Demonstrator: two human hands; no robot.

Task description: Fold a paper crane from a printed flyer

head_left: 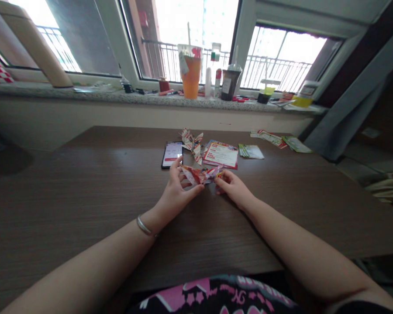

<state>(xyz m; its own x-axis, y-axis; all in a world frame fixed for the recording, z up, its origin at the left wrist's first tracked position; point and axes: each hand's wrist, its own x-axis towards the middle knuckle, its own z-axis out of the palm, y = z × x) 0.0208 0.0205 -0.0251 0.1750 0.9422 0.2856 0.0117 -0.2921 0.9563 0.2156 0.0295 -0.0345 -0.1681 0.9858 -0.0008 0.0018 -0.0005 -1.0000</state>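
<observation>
A folded piece of printed paper (201, 175), red, white and purple, is held between my two hands just above the table. My left hand (179, 185) has its fingers behind the paper's left end and its thumb along the near edge. At the right end, my right hand (228, 186) pinches the paper between thumb and fingers. Directly beyond it lie several folded paper shapes (193, 145) with red stripes. A stack of printed sheets (221, 153) rests behind the paper to the right. Left of the folded shapes is a phone (172, 155) with its screen lit.
Small green and white cards (251, 151) lie right of the stack, with more cards (277, 139) near the table's far right edge. On the windowsill (144, 97) stand a cup of orange drink (191, 74), a dark drink cup (229, 83) and several bottles. The brown table (85, 187) stretches both ways.
</observation>
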